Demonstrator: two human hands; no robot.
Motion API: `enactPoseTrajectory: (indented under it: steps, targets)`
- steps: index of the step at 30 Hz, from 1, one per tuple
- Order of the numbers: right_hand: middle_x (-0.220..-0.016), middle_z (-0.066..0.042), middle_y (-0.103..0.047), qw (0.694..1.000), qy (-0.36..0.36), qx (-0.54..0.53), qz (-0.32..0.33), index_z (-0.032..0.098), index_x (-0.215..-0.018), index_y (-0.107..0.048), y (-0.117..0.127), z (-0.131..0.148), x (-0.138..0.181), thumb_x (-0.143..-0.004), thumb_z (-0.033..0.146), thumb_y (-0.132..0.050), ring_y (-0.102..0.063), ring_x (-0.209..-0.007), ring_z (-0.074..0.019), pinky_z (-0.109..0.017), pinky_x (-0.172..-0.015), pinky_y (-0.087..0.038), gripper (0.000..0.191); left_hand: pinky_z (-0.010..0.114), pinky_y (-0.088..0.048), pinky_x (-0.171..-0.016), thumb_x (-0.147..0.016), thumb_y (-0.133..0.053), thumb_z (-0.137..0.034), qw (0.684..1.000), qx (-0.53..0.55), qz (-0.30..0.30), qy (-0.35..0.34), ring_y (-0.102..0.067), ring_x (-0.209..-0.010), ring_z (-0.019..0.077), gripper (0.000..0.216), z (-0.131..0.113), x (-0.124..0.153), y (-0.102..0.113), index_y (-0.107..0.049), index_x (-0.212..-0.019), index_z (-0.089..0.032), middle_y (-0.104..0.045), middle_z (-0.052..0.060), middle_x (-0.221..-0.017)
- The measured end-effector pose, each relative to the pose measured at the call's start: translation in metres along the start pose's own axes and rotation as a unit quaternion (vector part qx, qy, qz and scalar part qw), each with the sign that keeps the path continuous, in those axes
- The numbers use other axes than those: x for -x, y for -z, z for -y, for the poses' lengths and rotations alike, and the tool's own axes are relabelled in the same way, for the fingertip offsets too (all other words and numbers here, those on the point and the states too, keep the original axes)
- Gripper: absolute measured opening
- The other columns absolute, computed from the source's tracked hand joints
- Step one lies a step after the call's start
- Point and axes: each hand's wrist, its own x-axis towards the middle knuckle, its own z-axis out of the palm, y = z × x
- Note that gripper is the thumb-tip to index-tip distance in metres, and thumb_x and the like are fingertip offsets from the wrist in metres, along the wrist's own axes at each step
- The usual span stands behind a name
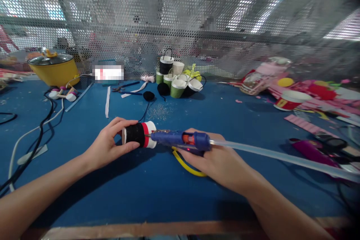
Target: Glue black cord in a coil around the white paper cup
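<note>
Your left grip (109, 138) pinches the cup (138, 134) sideways at the tip of the glue gun (170, 138), which your right grip (215, 159) wraps; it looks light and dentable, so hold its black band (133, 135) gently.

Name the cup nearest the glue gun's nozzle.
The black cup with the red band and white end, held sideways in the left hand; the clustered cups are back by the perforated screen, the red cup off to the right.
</note>
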Motion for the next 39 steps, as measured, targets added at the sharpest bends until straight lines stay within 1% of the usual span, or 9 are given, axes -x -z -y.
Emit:
enactPoseTrajectory:
  steps: [3,9,12,16,21,27,31,34,39]
  targets:
    - [-0.063,0.000,-0.058,1.000,0.005,-0.005,0.000,0.022,-0.072,-0.057,0.0009,0.0010,-0.0002,-0.077,0.018,-0.048,-0.050,-0.052,-0.0130,-0.025,-0.051,-0.042,0.011,0.035,-0.047,-0.083,-0.077,-0.061,-0.031,1.000,-0.021,-0.007,-0.013,-0.054,-0.094,0.0191,0.042,-0.0007,-0.0001,0.0004,-0.049,-0.117,-0.023,-0.050,0.006,-0.104]
    - [-0.060,0.000,-0.058,1.000,0.016,-0.002,-0.018,0.024,-0.070,-0.058,0.0045,0.0041,-0.0025,-0.075,0.016,-0.047,-0.048,-0.046,-0.0121,-0.024,-0.046,-0.041,0.014,0.036,-0.046,-0.085,-0.078,-0.060,-0.029,0.994,-0.088,-0.010,-0.069,-0.052,-0.098,0.0207,0.043,-0.0036,0.0012,0.0009,-0.047,-0.118,-0.024,-0.048,0.007,-0.107]
    - [-0.060,0.000,-0.058,1.000,0.000,-0.014,-0.027,0.023,-0.068,-0.055,0.0039,0.0031,-0.0030,-0.076,0.017,-0.048,-0.051,-0.049,-0.0127,-0.024,-0.048,-0.043,0.012,0.037,-0.047,-0.085,-0.079,-0.059,-0.029,0.990,-0.107,-0.010,-0.090,-0.051,-0.099,0.0215,0.043,-0.0031,0.0018,0.0002,-0.045,-0.119,-0.025,-0.047,0.007,-0.109]
    - [-0.063,-0.002,-0.059,1.000,0.005,-0.009,-0.023,0.022,-0.067,-0.055,0.0037,0.0026,-0.0042,-0.077,0.018,-0.047,-0.054,-0.054,-0.0139,-0.025,-0.054,-0.046,0.013,0.037,-0.046,-0.086,-0.080,-0.058,-0.029,0.984,-0.131,-0.014,-0.120,-0.050,-0.101,0.0220,0.043,-0.0013,0.0025,-0.0008,-0.044,-0.120,-0.026,-0.046,0.008,-0.111]
    - [-0.063,-0.002,-0.061,0.999,0.023,0.016,-0.023,0.023,-0.067,-0.059,0.0071,0.0059,-0.0059,-0.075,0.015,-0.047,-0.054,-0.053,-0.0145,-0.025,-0.052,-0.045,0.017,0.039,-0.046,-0.087,-0.081,-0.057,-0.027,0.978,-0.158,-0.023,-0.135,-0.049,-0.103,0.0233,0.043,0.0009,0.0031,-0.0009,-0.043,-0.121,-0.027,-0.045,0.009,-0.113]
    - [-0.065,-0.004,-0.063,0.997,0.034,0.063,-0.019,0.023,-0.070,-0.063,0.0090,0.0076,-0.0058,-0.076,0.015,-0.046,-0.056,-0.056,-0.0160,-0.026,-0.056,-0.047,0.020,0.041,-0.045,-0.086,-0.081,-0.056,-0.026,0.973,-0.175,-0.028,-0.148,-0.048,-0.104,0.0250,0.043,0.0019,0.0033,-0.0012,-0.043,-0.122,-0.027,-0.046,0.009,-0.114]
    - [-0.067,-0.005,-0.064,0.994,0.035,0.105,-0.025,0.021,-0.074,-0.064,0.0075,0.0056,-0.0067,-0.078,0.018,-0.046,-0.059,-0.062,-0.0181,-0.029,-0.060,-0.048,0.020,0.040,-0.045,-0.085,-0.081,-0.056,-0.024,0.970,-0.180,-0.027,-0.161,-0.047,-0.104,0.0244,0.042,0.0034,0.0038,-0.0021,-0.043,-0.122,-0.027,-0.044,0.009,-0.115]
    - [-0.072,-0.006,-0.065,0.994,0.040,0.096,-0.025,0.020,-0.077,-0.065,0.0070,0.0047,-0.0076,-0.079,0.019,-0.046,-0.060,-0.066,-0.0191,-0.030,-0.064,-0.049,0.020,0.040,-0.044,-0.086,-0.082,-0.057,-0.022,0.967,-0.186,-0.024,-0.174,-0.046,-0.104,0.0237,0.042,0.0038,0.0043,-0.0023,-0.043,-0.121,-0.025,-0.043,0.010,-0.115]
    - [-0.072,-0.004,-0.066,0.997,0.024,0.068,-0.034,0.023,-0.074,-0.065,0.0088,0.0053,-0.0080,-0.079,0.018,-0.047,-0.061,-0.064,-0.0174,-0.028,-0.061,-0.049,0.019,0.041,-0.044,-0.086,-0.083,-0.054,-0.019,0.962,-0.192,-0.014,-0.191,-0.045,-0.105,0.0237,0.040,0.0017,0.0052,-0.0024,-0.043,-0.121,-0.026,-0.042,0.010,-0.117]
